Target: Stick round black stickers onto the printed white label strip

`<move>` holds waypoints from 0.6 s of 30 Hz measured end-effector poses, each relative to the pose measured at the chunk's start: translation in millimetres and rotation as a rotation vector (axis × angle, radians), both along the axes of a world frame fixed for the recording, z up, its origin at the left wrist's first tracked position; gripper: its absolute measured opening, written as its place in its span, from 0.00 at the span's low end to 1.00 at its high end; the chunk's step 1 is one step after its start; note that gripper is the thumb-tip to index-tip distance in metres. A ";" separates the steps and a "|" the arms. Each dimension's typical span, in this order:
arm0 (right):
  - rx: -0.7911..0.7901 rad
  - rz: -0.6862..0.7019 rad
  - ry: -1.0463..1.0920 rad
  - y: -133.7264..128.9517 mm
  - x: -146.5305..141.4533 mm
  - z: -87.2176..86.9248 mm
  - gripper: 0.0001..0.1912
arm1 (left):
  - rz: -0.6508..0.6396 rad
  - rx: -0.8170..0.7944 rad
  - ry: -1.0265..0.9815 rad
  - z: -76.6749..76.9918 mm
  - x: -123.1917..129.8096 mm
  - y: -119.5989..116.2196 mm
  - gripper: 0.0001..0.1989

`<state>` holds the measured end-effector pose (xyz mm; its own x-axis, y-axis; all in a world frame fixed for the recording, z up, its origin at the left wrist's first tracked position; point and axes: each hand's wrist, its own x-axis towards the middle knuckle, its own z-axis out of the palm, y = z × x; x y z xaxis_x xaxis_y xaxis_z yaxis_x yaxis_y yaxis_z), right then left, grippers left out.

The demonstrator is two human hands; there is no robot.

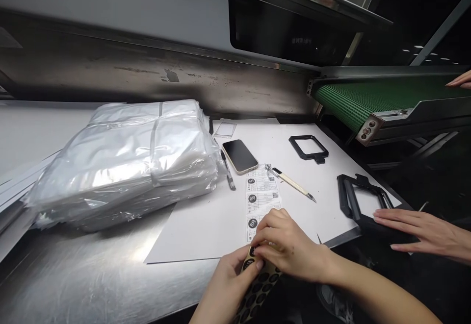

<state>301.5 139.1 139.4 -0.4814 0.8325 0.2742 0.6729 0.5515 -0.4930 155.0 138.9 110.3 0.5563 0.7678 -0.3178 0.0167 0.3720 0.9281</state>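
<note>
My left hand [235,275] grips a yellowish sheet of round black stickers [259,289] at the table's front edge, thumb across its face. At the sheet's top edge, my right hand [285,245] has its fingers bent and pinched on it; whether a single sticker is between the fingertips is hidden. Just beyond my hands lies a column of printed paper labels [263,202], several bearing a round black sticker. A beige utility knife [294,185] rests beside the labels, with a phone [240,156] and a black pen [228,172] behind them to the left.
A stack of clear plastic bags [136,152] fills the left. Two black frames [309,148] lie to the right, the nearer under another person's hand [427,231]. A green conveyor belt [386,96] runs behind, with another hand [459,80] over it. White sheeting [198,236] covers part of the metal table.
</note>
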 end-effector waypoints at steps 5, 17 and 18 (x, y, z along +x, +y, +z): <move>0.107 -0.008 -0.086 -1.7 -2.4 -3.3 0.03 | 0.062 -0.245 -0.306 4.1 -2.3 -2.4 0.12; 0.238 -0.036 -0.161 -5.8 -4.6 -4.9 0.05 | 0.060 -0.186 -0.204 -2.7 -4.7 -1.9 0.12; 0.242 -0.041 -0.149 -5.8 -4.8 -5.3 0.05 | 0.053 -0.187 -0.214 -3.8 -4.8 -2.0 0.12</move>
<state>296.7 133.3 134.2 -0.4987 0.7710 0.3961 0.7524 0.6119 -0.2437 150.2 136.9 106.4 0.5862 0.7371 -0.3361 -0.1963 0.5318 0.8238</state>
